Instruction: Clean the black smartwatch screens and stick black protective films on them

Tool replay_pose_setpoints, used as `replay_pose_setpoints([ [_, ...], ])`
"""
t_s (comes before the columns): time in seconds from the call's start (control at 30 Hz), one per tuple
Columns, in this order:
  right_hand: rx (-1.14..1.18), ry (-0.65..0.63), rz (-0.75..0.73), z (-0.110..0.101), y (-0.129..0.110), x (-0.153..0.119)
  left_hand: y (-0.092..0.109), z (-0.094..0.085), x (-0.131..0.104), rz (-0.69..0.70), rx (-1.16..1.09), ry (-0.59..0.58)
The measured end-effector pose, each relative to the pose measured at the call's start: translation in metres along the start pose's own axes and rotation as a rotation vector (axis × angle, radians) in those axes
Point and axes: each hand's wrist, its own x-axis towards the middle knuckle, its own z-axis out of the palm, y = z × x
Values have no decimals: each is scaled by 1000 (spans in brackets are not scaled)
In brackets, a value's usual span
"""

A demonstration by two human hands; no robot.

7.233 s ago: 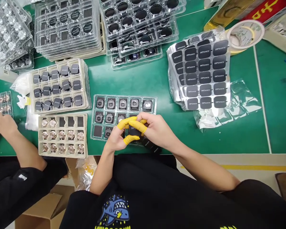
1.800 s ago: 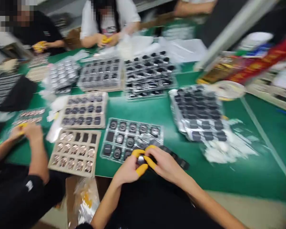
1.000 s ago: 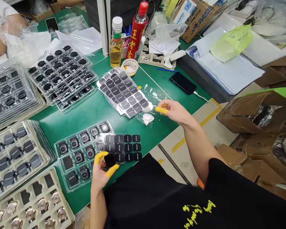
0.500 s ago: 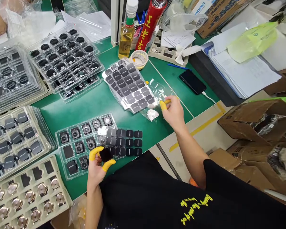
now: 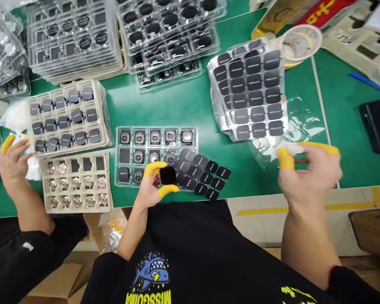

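Observation:
Yellow finger covers are on both my hands. My left hand (image 5: 152,188) holds a black square watch face (image 5: 168,175) between thumb and finger, over the front edge of a clear tray (image 5: 117,162) of watch parts. Beside it a sheet of dark square stickers (image 5: 205,177) overlaps the tray's right side. My right hand (image 5: 308,171) pinches a crumpled white wipe (image 5: 290,149) at the right, above the table and near a clear plastic bag (image 5: 302,120). A stack of sticker sheets (image 5: 254,97) lies behind that bag.
At the left a co-worker's hand (image 5: 15,162) is beside a beige tray of round watches (image 5: 77,192) and a stack of trays (image 5: 66,145). More clear trays (image 5: 76,63) stand behind. Tape (image 5: 300,42) and a phone (image 5: 378,124) are at the right.
The view has turned and shifted left, bringing a co-worker's hand into sight. My right hand has taken hold of the white wipe. My left hand still holds the watch face.

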Motion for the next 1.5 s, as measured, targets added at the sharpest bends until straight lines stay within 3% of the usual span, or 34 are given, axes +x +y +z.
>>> replay_pose_setpoints([
  [0.07,129,149,-223,-7,-31,-3,-2,-1,0,90,-60,-56],
  [0.1,226,134,-372,-10,-53,-8,-2,-2,0,110,-80,-82],
  [0.23,619,-359,-747,-16,-149,-39,-1,-1,-1,75,-89,-162],
  [0.33,685,-454,-995,-7,-188,-53,1,-4,-5,67,-78,-177],
  [0.5,753,-457,-1142,11,-196,-54,7,-13,-12,55,-66,-253],
  [0.63,670,-372,-1184,16,-207,-53,9,-12,-13,76,-62,-245],
  [0.8,566,-265,-1086,23,-211,-52,0,-4,-10,0,-149,-202],
  [0.97,377,-364,-927,31,-183,-39,-3,-12,-10,47,-176,-104],
  [1.07,543,-398,-746,23,-178,-33,5,-18,-8,144,-145,-87],
  [1.13,685,-409,-712,14,-186,-33,11,-18,-5,189,-121,-107],
  [1.27,810,-507,-788,9,-207,-38,15,-15,-1,197,-144,-149],
  [1.43,815,-471,-915,26,-219,-40,16,-15,0,137,-149,-173],
  [1.5,818,-518,-967,27,-223,-40,16,-15,1,142,-136,-162],
])
